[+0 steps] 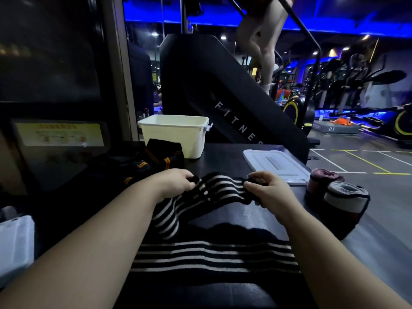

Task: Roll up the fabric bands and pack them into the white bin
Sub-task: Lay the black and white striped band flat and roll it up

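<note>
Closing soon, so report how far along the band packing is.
Done: a pinkish roll and a grey roll stand at the table's right, outside the white bin. In hand: left hand and right hand grip the striped band, unrolled. Left: roll it and the black-and-orange bands by the bin, then pack everything; the bin's inside is hidden.

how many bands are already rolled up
2. A pinkish roll at the right edge of the table, beside the lid, and a grey-white roll just nearer the camera. The bin hides its bottom, so more may lie there.
</note>
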### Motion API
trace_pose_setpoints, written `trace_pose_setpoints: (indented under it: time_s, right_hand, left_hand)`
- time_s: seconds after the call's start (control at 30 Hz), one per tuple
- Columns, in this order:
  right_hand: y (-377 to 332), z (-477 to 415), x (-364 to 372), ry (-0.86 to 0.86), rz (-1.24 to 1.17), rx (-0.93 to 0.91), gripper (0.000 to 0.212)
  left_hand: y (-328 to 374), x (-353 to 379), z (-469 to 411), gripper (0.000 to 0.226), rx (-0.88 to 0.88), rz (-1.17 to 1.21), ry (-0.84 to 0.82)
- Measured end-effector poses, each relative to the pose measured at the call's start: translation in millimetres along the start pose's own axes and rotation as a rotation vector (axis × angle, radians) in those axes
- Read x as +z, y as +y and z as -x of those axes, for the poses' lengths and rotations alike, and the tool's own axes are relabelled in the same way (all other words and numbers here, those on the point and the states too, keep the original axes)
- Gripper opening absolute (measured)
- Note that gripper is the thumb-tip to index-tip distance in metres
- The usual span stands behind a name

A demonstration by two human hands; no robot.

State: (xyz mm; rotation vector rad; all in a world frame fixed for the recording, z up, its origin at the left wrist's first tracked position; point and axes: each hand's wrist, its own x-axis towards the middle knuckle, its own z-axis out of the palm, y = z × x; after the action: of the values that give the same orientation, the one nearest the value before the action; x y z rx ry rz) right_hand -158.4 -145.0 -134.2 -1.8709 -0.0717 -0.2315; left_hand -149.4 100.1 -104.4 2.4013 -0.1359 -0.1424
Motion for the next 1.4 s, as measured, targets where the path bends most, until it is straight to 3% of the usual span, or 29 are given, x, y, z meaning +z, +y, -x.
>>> trace_pose_setpoints:
  time_s: [0.13,0.3,0.43,0.6,0.83,0.97,1.2,1.4]
  right_hand:
    - [-7,8,-13,-0.109,0.247,0.022,0.011]
    - [9,28,-36,-0.096,0.467,0.052,0.014]
    - [27,44,-48,-0.068,0.765,0.070,0.022]
    - [33,56,-48,-0.021,0.754,0.046,0.029]
    - [37,58,-53,0.038,0.722,0.051,0.027]
    - [40,58,-56,0.044,0.751,0.040,0.029]
    - [41,56,-59,0.008,0.849,0.032,0.034]
    - [41,56,-60,-0.013,0.884,0.038,0.035]
  left_hand:
    - [19,5,5,0.027,0.002,-0.365,-0.178]
    - [29,36,8,0.030,0.010,-0.526,-0.247]
    - [37,61,13,0.031,0.149,-0.800,-0.120]
    - [50,84,15,0.034,0.459,-1.121,0.098]
    - [70,109,32,0.023,0.326,-0.915,0.059]
    - [59,132,41,0.034,0.286,-0.867,0.108]
    - [38,137,35,0.035,0.267,-0.501,0.105]
    - [38,136,35,0.036,0.272,-0.482,0.097]
